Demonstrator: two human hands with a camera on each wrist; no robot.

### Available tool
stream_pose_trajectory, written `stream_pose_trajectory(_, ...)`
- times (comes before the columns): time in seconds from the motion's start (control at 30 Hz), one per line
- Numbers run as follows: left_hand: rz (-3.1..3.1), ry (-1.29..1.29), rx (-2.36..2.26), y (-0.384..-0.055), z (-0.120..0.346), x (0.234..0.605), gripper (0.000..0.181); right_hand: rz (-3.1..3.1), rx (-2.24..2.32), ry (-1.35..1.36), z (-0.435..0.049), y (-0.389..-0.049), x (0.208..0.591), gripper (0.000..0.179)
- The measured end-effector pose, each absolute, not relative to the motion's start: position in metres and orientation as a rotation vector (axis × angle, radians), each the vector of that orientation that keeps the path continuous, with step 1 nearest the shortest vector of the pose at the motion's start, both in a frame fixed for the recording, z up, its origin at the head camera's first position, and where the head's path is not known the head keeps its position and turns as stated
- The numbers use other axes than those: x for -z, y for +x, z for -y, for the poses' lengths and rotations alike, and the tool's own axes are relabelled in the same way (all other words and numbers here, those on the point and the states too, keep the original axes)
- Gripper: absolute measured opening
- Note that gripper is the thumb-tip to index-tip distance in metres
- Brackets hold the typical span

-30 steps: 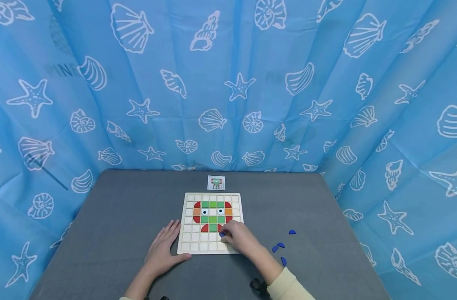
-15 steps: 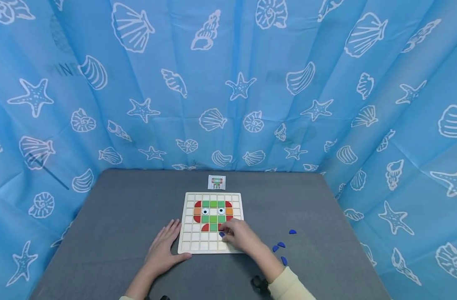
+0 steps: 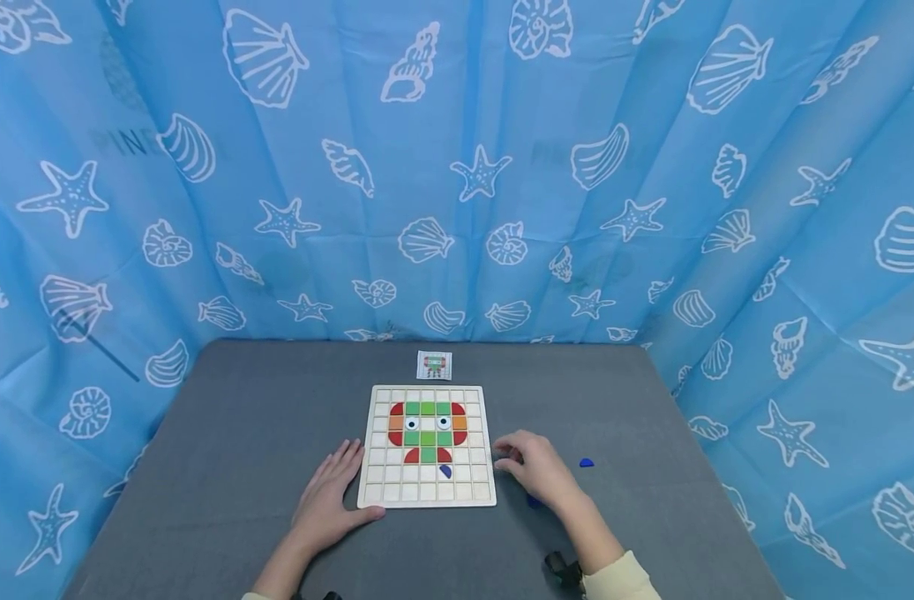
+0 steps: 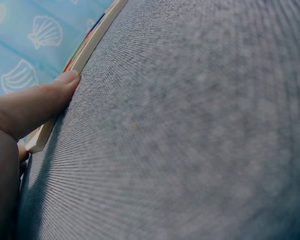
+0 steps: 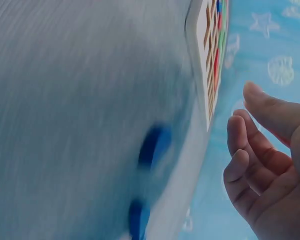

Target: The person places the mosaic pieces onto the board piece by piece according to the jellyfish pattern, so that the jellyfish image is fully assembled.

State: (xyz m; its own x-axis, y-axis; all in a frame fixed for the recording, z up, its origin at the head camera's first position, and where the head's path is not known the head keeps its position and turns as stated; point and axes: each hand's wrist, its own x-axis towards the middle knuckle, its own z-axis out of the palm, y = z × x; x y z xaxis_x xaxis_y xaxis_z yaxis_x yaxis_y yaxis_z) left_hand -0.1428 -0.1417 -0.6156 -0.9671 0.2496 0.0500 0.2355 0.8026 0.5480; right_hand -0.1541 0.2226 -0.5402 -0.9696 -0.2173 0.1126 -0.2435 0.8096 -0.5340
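A pale wooden grid board (image 3: 389, 492) lies on the table, bearing green squares, orange squares, red rounded pieces and two eye pieces (image 3: 412, 424) in a face-like pattern. One blue half-round piece (image 3: 446, 472) sits tilted on the grid, below a red piece (image 3: 445, 456). Along the board's left side lies my left hand (image 3: 324, 507), fingers extended; its thumb (image 4: 40, 102) touches the front edge. My right hand (image 3: 541, 472) hovers off the board's right side, fingers loosely bent, holding nothing. Beneath it, blue half-round pieces (image 5: 155, 146) show on the cloth, partly hidden in the head view.
Farther right lies another blue half-round piece (image 3: 586, 462). A small printed card (image 3: 434, 365) with a similar figure lies behind the board. Grey cloth (image 3: 292, 400) covers the table, and a blue shell-patterned curtain (image 3: 457, 275) hangs behind and beside it.
My right hand has let go of the blue half-round piece, leaving it on the board, and has moved right over the loose blue pieces. The left hand stays in place.
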Motion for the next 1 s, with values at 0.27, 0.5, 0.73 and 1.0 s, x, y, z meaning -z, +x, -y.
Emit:
stream_pose_trajectory(0.27,-2.959,0.401,-0.899,-0.143,0.142,0.619,0.115,2.912,-0.839,0.172,-0.267,-0.146,0.539,0.024)
stream_pose_trajectory(0.5,-2.965,0.386,-0.902,-0.144,0.141,0.619,0.116,2.955,-0.748,0.064,-0.308,-0.139,0.542,0.026)
stream_pose_trajectory(0.73,-2.946,0.373,-0.897,-0.144,0.140,0.618,0.116,3.020,-0.690,-0.049,-0.339,-0.133,0.548,0.022)
stream_pose_trajectory(1.0,-2.956,0.365,-0.877,-0.143,0.139,0.616,0.116,3.090,-0.740,-0.118,-0.345,-0.139,0.548,0.005)
